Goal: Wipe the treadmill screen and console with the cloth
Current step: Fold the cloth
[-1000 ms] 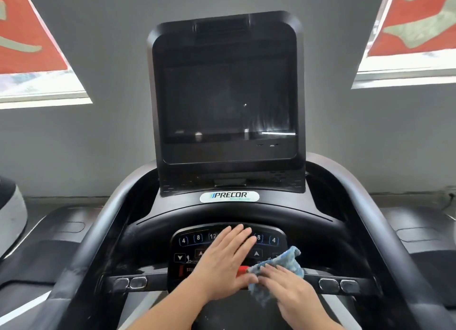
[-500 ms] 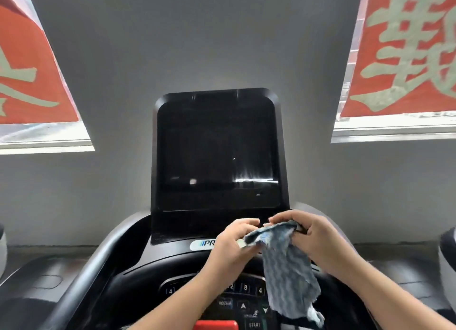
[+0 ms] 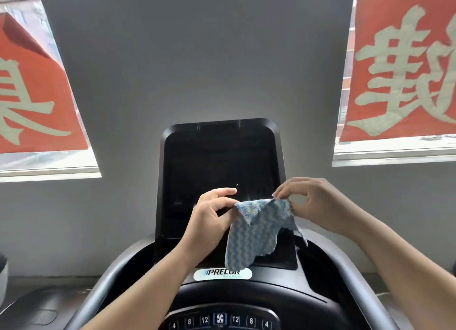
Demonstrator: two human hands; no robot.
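- In front of the dark treadmill screen, both hands held up, cloth stretched between them, in the air.
- Left hand: thumb and curled fingers pinch cloth's left top corner; index finger sticks out straighter above the pinch.
- Right hand: fingertips pinch cloth's right top edge, other fingers curled in.
- Cloth: blue-and-white wavy stripes, fluffy top edge, hangs down from both pinches, lower edge drooping over bottom part of screen housing. Cannot tell if it touches the screen.
- Screen off, black, upright, some faint streaks near middle and a small light dot.
- PRECOR badge just below the cloth's lowest corner, on the console.
- Keypad at bottom edge: numbers 4, 8, 12, fan icon, 12, 8, 4.
- Grey handrails curve down either side of console.
- Grey wall behind; windows left and right with red banners bearing pale characters.
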